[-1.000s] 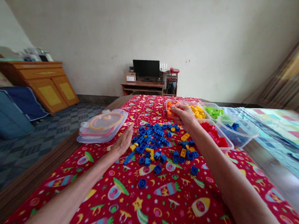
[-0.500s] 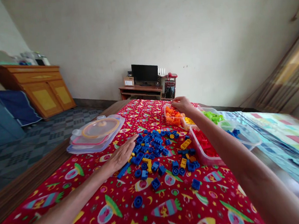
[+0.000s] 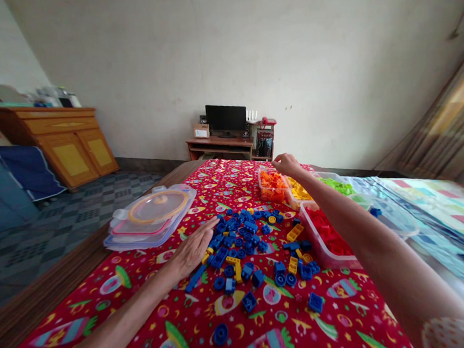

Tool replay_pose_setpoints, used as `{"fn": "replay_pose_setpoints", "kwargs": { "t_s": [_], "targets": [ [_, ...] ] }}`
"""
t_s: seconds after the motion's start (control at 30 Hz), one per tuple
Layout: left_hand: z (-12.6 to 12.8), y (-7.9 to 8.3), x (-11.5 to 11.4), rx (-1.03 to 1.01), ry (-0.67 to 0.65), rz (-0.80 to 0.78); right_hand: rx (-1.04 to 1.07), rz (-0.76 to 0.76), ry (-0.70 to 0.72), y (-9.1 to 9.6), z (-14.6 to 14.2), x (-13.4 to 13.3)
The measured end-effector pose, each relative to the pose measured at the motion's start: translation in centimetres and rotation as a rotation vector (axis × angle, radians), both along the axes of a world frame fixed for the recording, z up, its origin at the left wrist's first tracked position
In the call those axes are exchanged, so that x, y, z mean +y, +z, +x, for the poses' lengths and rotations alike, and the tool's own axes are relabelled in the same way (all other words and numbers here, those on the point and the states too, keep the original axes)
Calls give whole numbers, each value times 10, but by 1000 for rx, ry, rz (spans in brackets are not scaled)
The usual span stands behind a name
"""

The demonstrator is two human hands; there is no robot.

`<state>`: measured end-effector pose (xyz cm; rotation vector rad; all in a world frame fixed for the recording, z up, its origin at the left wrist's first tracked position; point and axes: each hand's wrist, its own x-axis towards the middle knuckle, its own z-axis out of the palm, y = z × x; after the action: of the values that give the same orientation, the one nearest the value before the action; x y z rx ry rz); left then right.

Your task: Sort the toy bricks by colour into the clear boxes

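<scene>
Red cloth (image 3: 342, 321) fills the foreground. From one to three o'clock, plastic tubs (image 3: 331, 261) already hold bricks grouped by colour; the loose blue pile (image 3: 249, 227) at centre seems most of what is left. At its nine o'clock, the left hand (image 3: 195, 247) has fingers straight, together; at one o'clock, the right hand's (image 3: 288, 163) fingers curl, any pinch hidden. Stray yellow bricks (image 3: 294, 233) lie loose too.

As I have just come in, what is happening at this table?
A person works with bricks on a red cloth. The left hand lies, fingers stretched, at the left edge of a mostly blue pile. The right hand is stretched out near the orange bricks; I cannot tell if it holds one. Red bricks, yellow bricks and green bricks are in boxes; lids are stacked on the left.
</scene>
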<state>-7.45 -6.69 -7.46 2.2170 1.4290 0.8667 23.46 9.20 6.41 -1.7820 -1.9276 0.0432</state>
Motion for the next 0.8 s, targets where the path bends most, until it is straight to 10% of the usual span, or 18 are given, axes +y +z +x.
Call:
{"fn": "replay_pose_setpoints", "kwargs": {
  "t_s": [0.53,0.8],
  "targets": [
    [1,-1,2,19,-30,13,416,-77,301,-11,39,-133],
    [-1,-2,4,47,-41,36,-458,-371,428,-39,-6,-174]
  ]
}}
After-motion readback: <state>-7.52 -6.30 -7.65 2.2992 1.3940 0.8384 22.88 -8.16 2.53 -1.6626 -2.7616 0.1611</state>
